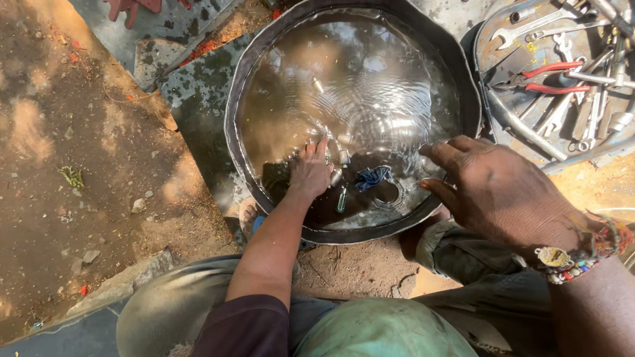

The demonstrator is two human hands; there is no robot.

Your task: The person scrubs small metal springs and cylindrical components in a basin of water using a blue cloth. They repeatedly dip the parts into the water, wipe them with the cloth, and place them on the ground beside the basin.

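Observation:
A wide black basin (233, 112) full of rippling water sits on the ground in front of me. My left hand (309, 173) reaches into the water near the front, fingers spread over small metal parts (338, 158) on the bottom. A small green vial-like piece (341, 198) and a blue cloth scrap (372, 177) lie underwater just right of it. My right hand (496, 192) hovers above the basin's right rim, fingers loosely spread, holding nothing. Beaded bracelets circle that wrist.
A round metal tray (486, 49) at the upper right holds several wrenches (529, 30) and red-handled pliers (549, 78). Bare dirt ground (79, 165) stretches to the left. My knees in grey trousers (159, 311) flank the basin's near edge.

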